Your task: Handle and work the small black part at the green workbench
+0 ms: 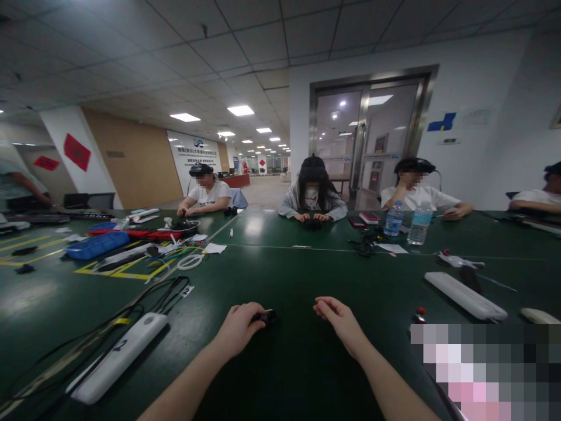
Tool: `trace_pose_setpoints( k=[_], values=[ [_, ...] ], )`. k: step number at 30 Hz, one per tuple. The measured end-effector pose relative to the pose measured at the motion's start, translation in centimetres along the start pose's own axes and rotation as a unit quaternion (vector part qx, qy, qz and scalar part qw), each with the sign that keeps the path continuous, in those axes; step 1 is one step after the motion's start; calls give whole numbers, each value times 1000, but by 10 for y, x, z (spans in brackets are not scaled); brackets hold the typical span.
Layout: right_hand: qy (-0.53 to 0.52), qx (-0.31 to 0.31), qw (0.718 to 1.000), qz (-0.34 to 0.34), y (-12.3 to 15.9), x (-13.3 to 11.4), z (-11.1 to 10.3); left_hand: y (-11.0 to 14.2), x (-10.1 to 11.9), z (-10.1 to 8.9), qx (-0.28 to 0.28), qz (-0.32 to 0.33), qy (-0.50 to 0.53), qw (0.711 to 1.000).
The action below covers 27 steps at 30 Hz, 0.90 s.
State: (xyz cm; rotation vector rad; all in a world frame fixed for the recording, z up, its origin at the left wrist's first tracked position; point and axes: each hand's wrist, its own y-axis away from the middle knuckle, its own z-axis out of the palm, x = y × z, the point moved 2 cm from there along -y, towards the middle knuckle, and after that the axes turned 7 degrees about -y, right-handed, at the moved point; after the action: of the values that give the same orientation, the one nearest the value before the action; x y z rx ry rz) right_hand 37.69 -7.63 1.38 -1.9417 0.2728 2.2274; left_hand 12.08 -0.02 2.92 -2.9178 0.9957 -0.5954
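Note:
My left hand (242, 327) is closed round a small black object (266, 316) with a shiny edge, held at or just above the dark green tabletop (289, 280). Its kind is too dark and small to tell. Across a short gap to the right, my right hand (336, 320) has its thumb and fingers curled together in a pinch. What it holds, if anything, does not show. It stays apart from the black object.
A white power strip (120, 358) with black cables lies left, another white strip (465, 296) right. A blue tray (97, 245) sits among tools far left. Two water bottles (419, 224) stand across the table, where several people sit wearing headsets. Blurred blocks cover the lower right.

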Motion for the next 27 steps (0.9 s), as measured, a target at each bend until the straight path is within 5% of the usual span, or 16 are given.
trace_pose_setpoints(
  k=[6, 9, 18, 27],
  values=[
    [-17, 8, 1000, 17, 0, -2, 2, 38, -101, -36, 56, -152, -38, 986],
    [-28, 12, 999, 19, 1, -2, 1, 49, -125, -42, 91, -205, -58, 973],
    [-40, 22, 998, 37, 3, -3, 2, 46, -113, -38, 148, -167, -139, 965],
    [-12, 4, 999, 51, -3, 4, -3, 49, -108, -37, 106, -195, -61, 973]
  ],
)
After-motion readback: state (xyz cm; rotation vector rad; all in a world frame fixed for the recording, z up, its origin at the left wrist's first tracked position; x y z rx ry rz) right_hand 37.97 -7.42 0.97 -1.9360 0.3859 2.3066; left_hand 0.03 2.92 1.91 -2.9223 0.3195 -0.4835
